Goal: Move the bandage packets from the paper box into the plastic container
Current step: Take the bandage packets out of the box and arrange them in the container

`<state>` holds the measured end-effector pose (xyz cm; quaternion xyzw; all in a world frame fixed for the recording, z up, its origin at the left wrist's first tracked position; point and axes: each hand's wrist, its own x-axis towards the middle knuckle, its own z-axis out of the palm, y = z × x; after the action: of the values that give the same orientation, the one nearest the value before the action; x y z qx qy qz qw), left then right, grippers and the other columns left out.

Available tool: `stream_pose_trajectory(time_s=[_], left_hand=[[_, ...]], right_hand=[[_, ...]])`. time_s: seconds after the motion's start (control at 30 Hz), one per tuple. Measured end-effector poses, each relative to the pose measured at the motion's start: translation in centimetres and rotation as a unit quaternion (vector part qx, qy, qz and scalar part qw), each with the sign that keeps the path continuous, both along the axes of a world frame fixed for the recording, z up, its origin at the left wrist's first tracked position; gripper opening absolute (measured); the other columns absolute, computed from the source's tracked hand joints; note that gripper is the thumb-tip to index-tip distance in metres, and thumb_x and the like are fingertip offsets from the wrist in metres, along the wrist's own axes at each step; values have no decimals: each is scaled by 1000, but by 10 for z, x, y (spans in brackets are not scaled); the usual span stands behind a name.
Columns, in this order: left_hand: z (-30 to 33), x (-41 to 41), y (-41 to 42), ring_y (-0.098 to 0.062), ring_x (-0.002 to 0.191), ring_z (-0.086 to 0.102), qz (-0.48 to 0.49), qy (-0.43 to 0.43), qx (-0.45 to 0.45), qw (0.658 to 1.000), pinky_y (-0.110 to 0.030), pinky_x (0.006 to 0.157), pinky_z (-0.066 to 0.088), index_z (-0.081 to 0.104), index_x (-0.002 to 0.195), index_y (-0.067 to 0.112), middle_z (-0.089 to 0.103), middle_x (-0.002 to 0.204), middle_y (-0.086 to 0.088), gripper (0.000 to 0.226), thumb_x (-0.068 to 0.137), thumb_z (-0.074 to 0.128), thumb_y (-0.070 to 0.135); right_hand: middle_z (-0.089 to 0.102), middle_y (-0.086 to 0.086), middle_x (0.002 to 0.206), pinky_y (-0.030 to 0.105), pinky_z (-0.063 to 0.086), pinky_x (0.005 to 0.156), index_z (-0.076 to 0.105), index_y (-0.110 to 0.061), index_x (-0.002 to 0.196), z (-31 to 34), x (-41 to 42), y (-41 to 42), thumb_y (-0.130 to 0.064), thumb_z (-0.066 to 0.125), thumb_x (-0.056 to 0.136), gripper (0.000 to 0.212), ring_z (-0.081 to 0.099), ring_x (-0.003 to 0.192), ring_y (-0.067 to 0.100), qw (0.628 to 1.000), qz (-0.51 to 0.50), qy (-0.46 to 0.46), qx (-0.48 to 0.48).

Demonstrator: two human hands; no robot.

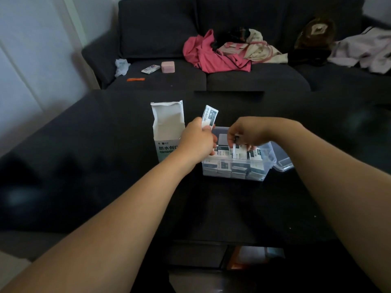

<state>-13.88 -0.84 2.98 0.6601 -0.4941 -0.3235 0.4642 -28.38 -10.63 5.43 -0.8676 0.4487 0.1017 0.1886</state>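
A dark sofa (211, 79) spans the back of the room, carrying a pink garment (208, 57), a beige bag (251, 47), pale clothing (366, 51) at its right end, and, on the left cushion, a pink case (167, 67) beside a small flat pack (150, 69). Before it lies the black counter (105, 166).

On the counter stands the paper box (168, 132), upright, its top flaps open. Just right of it sits the clear container (237, 163), holding bandage packets (224, 166) stacked on edge in rows. The lid (282, 159) lies against the container's right side.

The left hand (197, 141), between box and container, pinches one packet (209, 116) by its lower end; that packet stands tilted above the container's near-left corner. The right hand (246, 133) reaches down into the container, fingers curled around the top of an upright packet (235, 150) among the rows.
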Motion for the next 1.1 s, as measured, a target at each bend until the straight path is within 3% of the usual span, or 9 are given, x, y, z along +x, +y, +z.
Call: stream_pose_trajectory(time_s=[0.23,0.5,0.63,0.87,0.97,1.1], left_hand=[[2,0,2,-14,79,62,-10,17,7,1000,-24,60,53,50,141,9,63,92,-4,36,108,38,18],[2,1,1,-13,78,62,-7,28,8,1000,-23,59,52,49,142,9,63,91,-4,37,108,38,19],[3,1,2,-14,78,62,-9,27,7,1000,-24,60,55,50,141,10,63,92,-4,36,109,38,21],[4,1,2,-12,79,62,-14,30,12,999,-21,59,54,48,144,11,63,93,-4,37,109,38,21],[4,1,2,-12,79,62,-14,35,16,999,-18,55,54,46,146,11,63,94,-4,39,109,38,21],[4,0,1,-11,75,61,-12,37,17,999,-16,52,53,47,144,10,63,91,-3,38,109,38,20]], right_hand=[[59,-1,111,31,57,76,65,-30,93,-7,-3,1,-8,60,96,22,66,92,19,1000,-10,5,19],[55,1,133,30,55,81,61,-29,124,-12,0,2,-17,74,87,41,63,107,21,999,-45,6,11],[57,5,134,27,58,73,60,-21,127,-11,2,4,-8,72,88,43,66,101,23,998,-48,16,39],[60,8,128,37,59,87,52,-28,137,-16,3,0,-11,76,84,60,66,102,23,998,-46,21,35],[59,6,127,35,60,86,58,-30,132,-16,2,0,-14,75,86,51,66,101,20,998,-34,23,40],[61,4,124,26,54,71,64,-32,105,-16,2,0,-16,73,89,24,65,101,19,999,-20,28,29]])
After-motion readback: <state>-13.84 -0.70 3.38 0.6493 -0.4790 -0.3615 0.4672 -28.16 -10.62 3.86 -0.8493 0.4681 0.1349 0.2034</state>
